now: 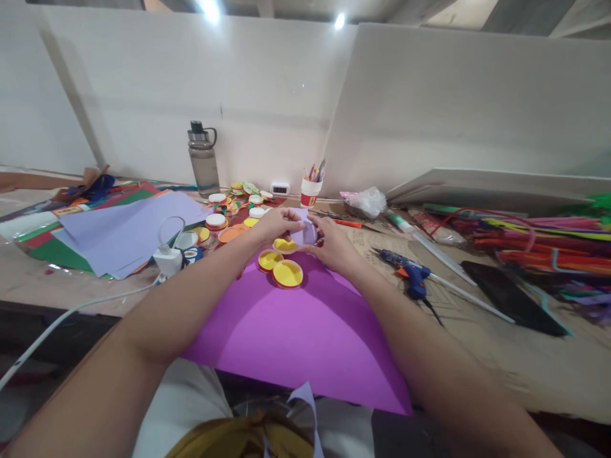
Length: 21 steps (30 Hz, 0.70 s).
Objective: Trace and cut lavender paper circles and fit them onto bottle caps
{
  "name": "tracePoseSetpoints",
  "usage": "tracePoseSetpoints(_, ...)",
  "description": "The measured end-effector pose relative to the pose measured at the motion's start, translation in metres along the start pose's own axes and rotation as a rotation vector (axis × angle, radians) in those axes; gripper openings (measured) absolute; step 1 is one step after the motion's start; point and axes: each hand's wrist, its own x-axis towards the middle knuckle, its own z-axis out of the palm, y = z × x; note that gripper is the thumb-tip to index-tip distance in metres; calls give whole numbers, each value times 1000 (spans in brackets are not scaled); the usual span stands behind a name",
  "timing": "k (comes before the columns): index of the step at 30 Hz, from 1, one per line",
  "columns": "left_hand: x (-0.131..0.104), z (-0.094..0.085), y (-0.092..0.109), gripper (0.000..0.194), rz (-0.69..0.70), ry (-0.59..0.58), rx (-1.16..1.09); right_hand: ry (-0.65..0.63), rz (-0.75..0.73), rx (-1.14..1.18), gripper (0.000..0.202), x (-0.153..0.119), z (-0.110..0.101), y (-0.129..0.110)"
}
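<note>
Over the far part of a large purple sheet [296,331], my left hand [280,225] and my right hand [333,242] face each other. Between them is a piece of lavender paper [303,234], pinched by the fingers of both hands; its near part looks curved. Just below it lie yellow-faced round discs with red rims, one of them a yellow disc [287,273] nearest me, another yellow disc [270,260] to its left. A third, partly hidden by my fingers, sits right under the paper.
A glue gun [405,272] lies right, beside a black slab [513,296] and colourful pipe cleaners [548,242]. Left are lavender sheets [119,229], a white plug with cable [168,259] and more round discs [216,221]. Behind stand a water bottle [203,162] and a pen cup [311,191].
</note>
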Motion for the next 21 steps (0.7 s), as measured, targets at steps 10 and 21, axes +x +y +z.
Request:
tracePoseSetpoints(10,9,-21,0,30,47,217,469,88,63,-59,55,0,0,3)
tracePoseSetpoints(21,6,-26,-7,23,6,-19,1340,62,36,-100,57,-2,11,10)
